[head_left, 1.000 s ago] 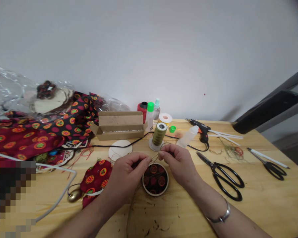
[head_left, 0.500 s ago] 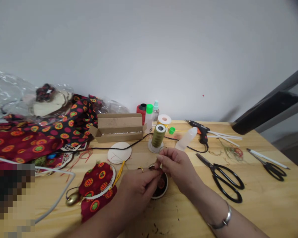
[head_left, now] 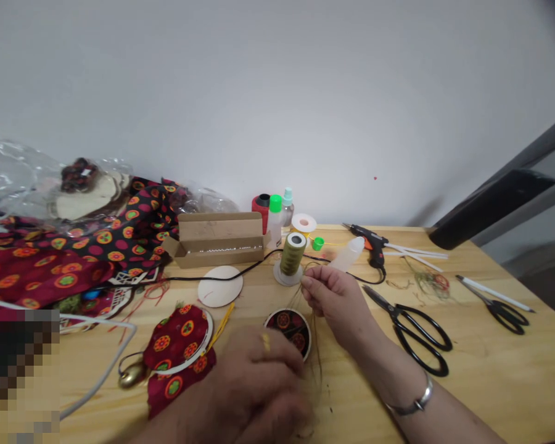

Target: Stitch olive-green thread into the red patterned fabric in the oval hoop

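Note:
My right hand (head_left: 335, 302) pinches thin olive thread (head_left: 320, 354) between thumb and fingertips, and strands hang below it. Near the table's front, my left hand (head_left: 259, 373) is smeared by motion, so its fingers and anything in them cannot be made out. Between the hands lies a small round piece (head_left: 284, 320) with dark patterned fabric and a pale rim, partly hidden by the left hand. An olive thread spool (head_left: 293, 256) stands upright just behind the right fingertips. To the left are a maroon patterned fabric piece (head_left: 178, 336) with a pale rim and a brass bell (head_left: 133, 375).
Large black scissors (head_left: 411, 327) lie right of my right hand, with a glue gun (head_left: 370, 240) behind. A translucent bottle (head_left: 349, 254), an open cardboard box (head_left: 219, 250) and a white disc (head_left: 220, 286) sit farther back. Patterned fabric (head_left: 143, 216) is heaped left. A black cable crosses the table.
My left hand has pulled away from the round piece toward the front, uncovering much of it. My right hand has lifted slightly away, with thread strands now showing below its fingers.

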Demonstrator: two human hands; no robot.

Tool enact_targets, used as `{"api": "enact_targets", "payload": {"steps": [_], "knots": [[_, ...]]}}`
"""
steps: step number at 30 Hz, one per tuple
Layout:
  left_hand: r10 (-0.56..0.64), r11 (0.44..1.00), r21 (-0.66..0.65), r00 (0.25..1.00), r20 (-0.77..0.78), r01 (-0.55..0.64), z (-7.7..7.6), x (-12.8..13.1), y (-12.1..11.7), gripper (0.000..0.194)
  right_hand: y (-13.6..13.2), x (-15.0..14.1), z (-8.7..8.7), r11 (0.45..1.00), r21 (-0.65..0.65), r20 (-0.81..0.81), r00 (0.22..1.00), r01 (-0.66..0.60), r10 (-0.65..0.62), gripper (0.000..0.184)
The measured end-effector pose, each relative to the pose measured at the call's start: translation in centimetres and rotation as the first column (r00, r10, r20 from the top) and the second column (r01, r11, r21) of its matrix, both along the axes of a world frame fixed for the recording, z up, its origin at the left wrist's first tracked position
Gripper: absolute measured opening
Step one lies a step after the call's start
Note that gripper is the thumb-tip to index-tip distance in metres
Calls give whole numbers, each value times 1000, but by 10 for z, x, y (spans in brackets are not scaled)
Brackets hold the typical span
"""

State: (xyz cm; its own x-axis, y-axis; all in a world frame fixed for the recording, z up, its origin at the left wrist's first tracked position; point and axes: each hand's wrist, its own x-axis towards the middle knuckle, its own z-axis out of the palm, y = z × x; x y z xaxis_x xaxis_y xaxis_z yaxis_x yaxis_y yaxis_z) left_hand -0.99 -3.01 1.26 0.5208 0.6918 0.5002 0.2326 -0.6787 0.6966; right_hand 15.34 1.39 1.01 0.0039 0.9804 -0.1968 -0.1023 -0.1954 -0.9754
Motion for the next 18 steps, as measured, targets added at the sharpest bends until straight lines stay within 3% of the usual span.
{"api": "enact_targets", "payload": {"steps": [1,3,5,6,8,9,12,14,18], "knots": [[74,994,76,997,6,-75,-2,-2,2,16,0,0,0,1000,5,11,1000,-5,5,13],[366,923,96,927,86,-374,-6,-4,9,21,-2,-1,-1,1000,20,36,999,-21,20,12],[566,821,-34,805,179,-570,-9,-3,18,15,-4,-3,-2,998,40,62,997,-50,47,12],[583,813,-160,784,213,-560,-10,-1,22,5,-5,-4,-2,997,47,72,995,-67,63,12],[521,818,-456,786,332,-350,-12,3,28,16,-8,-6,-2,993,56,102,990,-107,101,12],[478,784,-588,799,366,-200,-13,5,29,24,-9,-7,-2,991,59,124,986,-122,114,12],[415,605,-783,780,468,149,-16,9,30,31,-13,-10,-2,986,74,195,972,-146,129,13],[407,521,-813,762,504,259,-17,9,29,32,-15,-11,-2,985,87,225,966,-151,128,12],[380,443,-841,785,489,310,-20,9,24,36,-17,-11,-2,977,118,257,956,-177,142,12]]}}
